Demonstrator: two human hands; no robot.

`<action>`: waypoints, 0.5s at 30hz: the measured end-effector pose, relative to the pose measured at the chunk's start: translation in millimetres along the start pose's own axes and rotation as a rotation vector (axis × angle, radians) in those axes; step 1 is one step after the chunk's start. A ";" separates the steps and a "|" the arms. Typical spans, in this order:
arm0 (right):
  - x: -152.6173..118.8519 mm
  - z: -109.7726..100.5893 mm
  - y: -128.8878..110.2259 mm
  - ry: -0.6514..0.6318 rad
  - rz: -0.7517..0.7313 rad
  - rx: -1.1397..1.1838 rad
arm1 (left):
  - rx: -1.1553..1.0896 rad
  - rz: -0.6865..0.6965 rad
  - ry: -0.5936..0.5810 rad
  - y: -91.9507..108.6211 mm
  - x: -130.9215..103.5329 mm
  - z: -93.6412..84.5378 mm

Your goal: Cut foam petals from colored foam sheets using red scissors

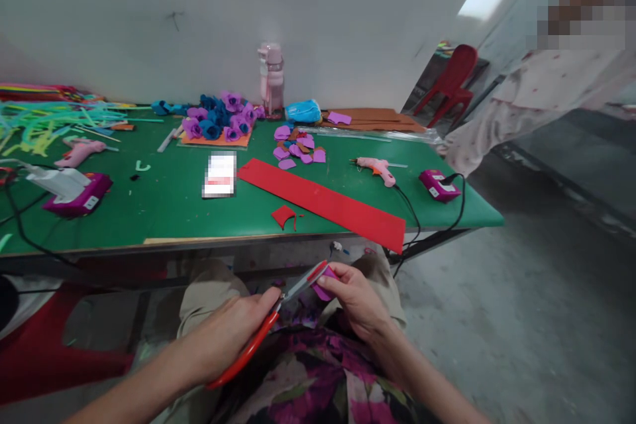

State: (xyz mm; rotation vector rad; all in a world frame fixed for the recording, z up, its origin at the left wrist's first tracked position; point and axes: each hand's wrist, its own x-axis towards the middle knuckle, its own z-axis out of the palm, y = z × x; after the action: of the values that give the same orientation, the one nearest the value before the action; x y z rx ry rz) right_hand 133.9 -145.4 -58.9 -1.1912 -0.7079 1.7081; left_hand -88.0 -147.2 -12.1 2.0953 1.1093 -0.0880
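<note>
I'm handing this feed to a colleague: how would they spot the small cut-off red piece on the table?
Start at the green table and find the long red foam strip lying slantwise across its front half. Just left of the strip's middle, near the table's front edge, lies the small red scrap. Unlike the purple petals farther back, it is red and alone.

Two glue guns (376, 169) (79, 152), one bottle (271, 79), one red sheet (328, 204) — perhaps ten purple petals (298, 148).

A table (163, 205) stands ahead of the seated person. A long foam strip (328, 202) lies near its front edge, a small cut scrap (283, 215) just left of it. Behind the strip sit loose petals (297, 148); left of those, finished flowers (218, 118). A bottle (271, 79) stands at the back. A glue gun (375, 167) lies to the right.
</note>
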 end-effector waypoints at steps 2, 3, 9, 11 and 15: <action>-0.2 0.6 0.8 -0.013 0.006 -0.002 | 0.021 -0.005 -0.010 2.2 1.2 -0.8; -0.2 0.6 1.4 -0.016 0.006 -0.006 | 0.034 -0.009 -0.012 3.1 1.7 -1.1; -0.4 -0.2 3.6 -0.037 0.007 -0.029 | 0.053 -0.053 -0.032 2.7 2.1 1.2; -0.5 0.2 2.9 -0.039 0.007 -0.035 | 0.033 -0.043 -0.037 1.1 1.3 2.6; 0.2 1.4 1.5 -0.053 0.016 -0.050 | -0.027 -0.036 -0.039 -3.2 -1.0 4.3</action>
State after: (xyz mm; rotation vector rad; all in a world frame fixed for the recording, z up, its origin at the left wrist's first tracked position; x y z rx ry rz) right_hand 132.1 -145.8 -59.7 -1.1927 -0.7783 1.7501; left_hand -89.8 -149.6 -16.7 2.0415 1.1197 -0.1300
